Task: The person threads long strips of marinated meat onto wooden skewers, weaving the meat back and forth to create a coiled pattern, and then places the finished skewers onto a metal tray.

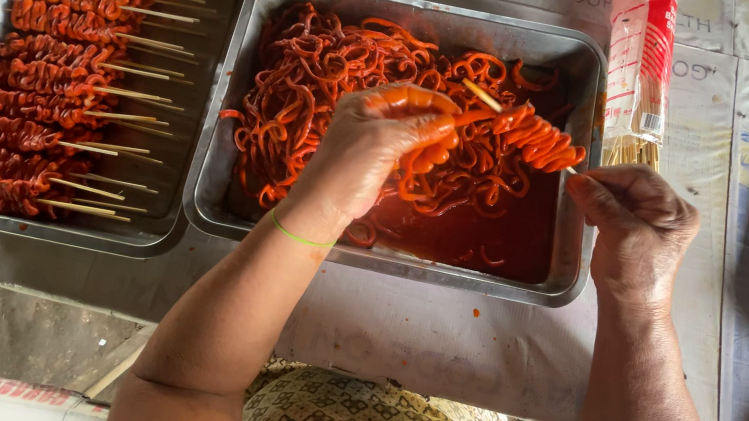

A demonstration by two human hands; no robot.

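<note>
Both hands busy, left hand [375, 145] fingers pinching red strips [529, 135]; right hand [632, 218] fingers gripping the skewer [489, 100]

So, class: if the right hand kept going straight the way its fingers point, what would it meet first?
Probably the half-threaded skewer that the right hand pinches, then the left hand; depth is unclear.

Bamboo skewer [481, 94]: thin, pale stick, held level over the metal tray [563, 273], partly loaded with orange-red marinated strips [534, 138] folded in tight zigzag. Right hand [638, 224] pinches its end; sauce-coated left hand [375, 145] grips the loose strips at its tip. Tray: rectangular, holding tangled strips in red sauce.
</note>
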